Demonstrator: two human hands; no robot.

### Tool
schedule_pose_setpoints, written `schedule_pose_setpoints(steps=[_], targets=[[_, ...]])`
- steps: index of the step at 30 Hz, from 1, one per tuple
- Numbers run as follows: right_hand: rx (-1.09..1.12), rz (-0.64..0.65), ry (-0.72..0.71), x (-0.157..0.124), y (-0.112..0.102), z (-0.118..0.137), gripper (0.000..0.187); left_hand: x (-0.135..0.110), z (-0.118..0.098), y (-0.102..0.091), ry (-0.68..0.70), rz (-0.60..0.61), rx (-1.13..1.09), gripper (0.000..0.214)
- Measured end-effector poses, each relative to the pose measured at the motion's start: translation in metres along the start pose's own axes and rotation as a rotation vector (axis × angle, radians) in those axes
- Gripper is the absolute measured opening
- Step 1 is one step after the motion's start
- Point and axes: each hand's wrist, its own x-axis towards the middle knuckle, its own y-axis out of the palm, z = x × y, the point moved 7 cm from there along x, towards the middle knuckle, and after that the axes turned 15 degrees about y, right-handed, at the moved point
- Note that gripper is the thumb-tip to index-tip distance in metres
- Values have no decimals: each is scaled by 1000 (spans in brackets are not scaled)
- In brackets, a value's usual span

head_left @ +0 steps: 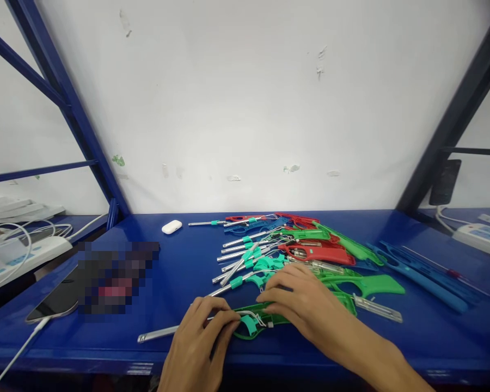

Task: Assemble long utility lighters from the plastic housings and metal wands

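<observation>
Casing (278,319), green, partly hidden behind fingers (281,295)

Green casing (276,318): open-faced, lying crosswise near the front edge of the blue tabletop (179,272) — partly covered from above.
Silver tube (159,333): slim, straight, jutting left.
Teal trigger (250,325): curved, at the casing's loop.
White wires (253,314): thin, bowed — just beside the trigger.
</observation>
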Motion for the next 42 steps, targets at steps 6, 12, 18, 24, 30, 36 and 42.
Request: schedule_pose_setpoints(steps=[6,12,18,24,30,36,42], targets=[[-307,34,-227,13,9,18,22,3,-1,-1,19,-23,11,18],[-463,-67,-364,15,23,27,25,4,-2,-3,40,-45,17,18],[-500,-125,-389,15,21,31,27,4,-3,-4,43,-43,21,16],[-444,-120,-320,18,16,23,19,5,-3,-3,25,-35,23,15],[-209,-107,-110,5,-6,13,11,7,-1,-3,3,-40,25,13],[76,57,57,-14,5,-1,5,6,-1,-2,-11,-35,21,13],[201,-9,98,-10,17,-7,10,7,1,-3,-11,-40,18,15]])
